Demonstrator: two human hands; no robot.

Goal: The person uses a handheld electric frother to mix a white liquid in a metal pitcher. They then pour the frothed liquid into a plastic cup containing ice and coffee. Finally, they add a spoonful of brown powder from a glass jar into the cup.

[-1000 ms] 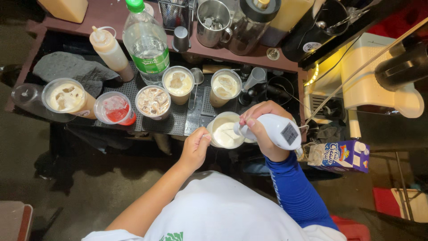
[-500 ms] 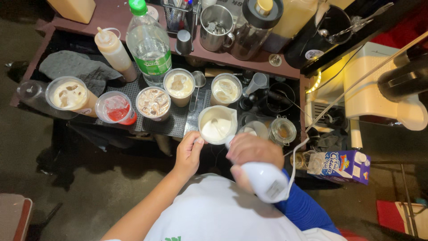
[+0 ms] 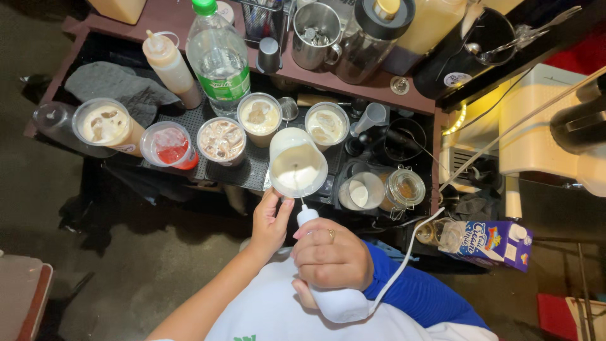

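My left hand (image 3: 270, 221) grips the near side of a white cup (image 3: 297, 162) holding pale cream. A white hand-held frother (image 3: 328, 278) sits in my right hand (image 3: 331, 256); its thin wand dips into the cream in the cup. A white cord runs from the frother off to the right. Beyond the cup, on a black mat (image 3: 249, 173), stand several filled plastic cups: a creamy iced drink (image 3: 104, 125), a red drink (image 3: 168, 144), and three pale drinks (image 3: 221, 140) (image 3: 259, 115) (image 3: 326, 124).
On the brown shelf (image 3: 353, 82) stand a clear green-capped bottle (image 3: 219, 57), a squeeze bottle (image 3: 169, 63), a metal mug (image 3: 315, 26) and a blender jar (image 3: 372, 38). A glass jar (image 3: 404, 187) and a small cup (image 3: 360, 191) sit right of the white cup. A blue carton (image 3: 492, 243) lies far right.
The white cup has been lifted closer to me and tilted. My right hand has swung the frother down toward my body, and its wand now stands in the cream.
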